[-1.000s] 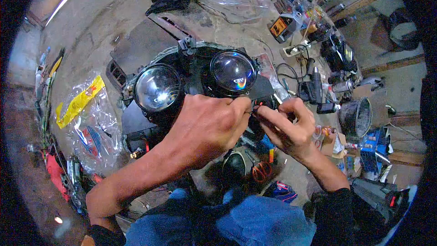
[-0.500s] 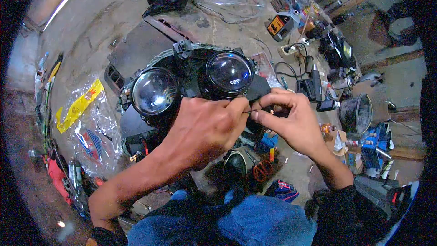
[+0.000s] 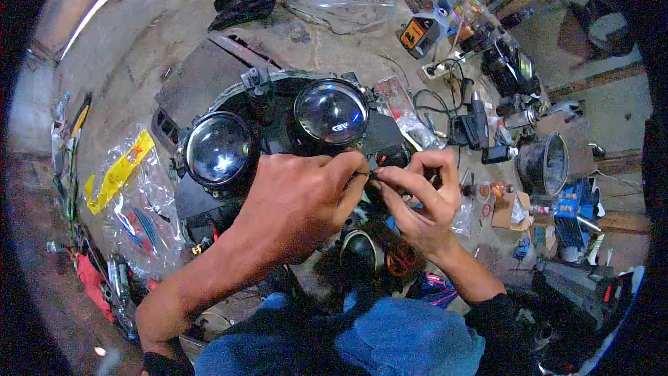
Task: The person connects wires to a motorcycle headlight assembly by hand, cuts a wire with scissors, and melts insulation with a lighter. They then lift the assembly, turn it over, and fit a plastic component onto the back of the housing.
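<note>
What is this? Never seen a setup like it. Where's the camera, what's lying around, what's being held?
There's no machine here: these are a person's own bare hands. All the pictures come from one camera worn on the head, looking forward and down.

The left hand and right hand meet, each with a fingertip grip, at a small dark piece, too small to identify. Just beyond them is a black unit with two round lenses.

On the floor lie a clear plastic bag with a yellow strip on the left, and cables, tools and bottles on the right, including a container with an orange label.
</note>
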`<state>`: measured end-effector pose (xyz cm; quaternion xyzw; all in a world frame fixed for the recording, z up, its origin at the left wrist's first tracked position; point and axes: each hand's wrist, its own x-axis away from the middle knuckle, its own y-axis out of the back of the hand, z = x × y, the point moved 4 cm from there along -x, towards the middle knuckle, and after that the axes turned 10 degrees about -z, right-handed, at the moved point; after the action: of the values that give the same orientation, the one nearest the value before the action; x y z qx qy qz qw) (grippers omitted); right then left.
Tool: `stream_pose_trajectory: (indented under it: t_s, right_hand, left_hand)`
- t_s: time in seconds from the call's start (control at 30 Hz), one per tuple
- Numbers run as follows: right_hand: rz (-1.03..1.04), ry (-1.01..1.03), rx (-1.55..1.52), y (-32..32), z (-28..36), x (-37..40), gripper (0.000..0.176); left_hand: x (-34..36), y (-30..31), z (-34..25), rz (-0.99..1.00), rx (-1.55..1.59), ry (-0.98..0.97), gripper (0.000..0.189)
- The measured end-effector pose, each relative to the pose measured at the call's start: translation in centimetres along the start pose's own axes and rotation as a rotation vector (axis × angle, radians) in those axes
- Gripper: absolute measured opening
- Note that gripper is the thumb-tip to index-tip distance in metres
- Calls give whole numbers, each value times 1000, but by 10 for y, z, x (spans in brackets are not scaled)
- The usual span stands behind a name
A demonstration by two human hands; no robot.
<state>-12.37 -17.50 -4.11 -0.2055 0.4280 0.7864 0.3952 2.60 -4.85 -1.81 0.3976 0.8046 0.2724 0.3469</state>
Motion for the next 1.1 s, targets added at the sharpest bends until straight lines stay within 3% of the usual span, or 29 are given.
stream_pose_trajectory:
  t_s: [0.33,0.73,1.03,1.1]
  right_hand:
    - [47,104,18,5,-1,-15,31]
    - [166,-179,3,1,6,-28,19]
    - [212,-534,-201,-4,-8,-17,21]
    - [210,-526,-169,-1,-3,-21,23]
  left_hand:
    - [-2,1,1,37,2,16,12]
    - [-1,4,-4,30,-34,-9,16]
    - [2,2,-5,17,-79,-76,14]
    - [1,3,-5,25,-51,-51,14]
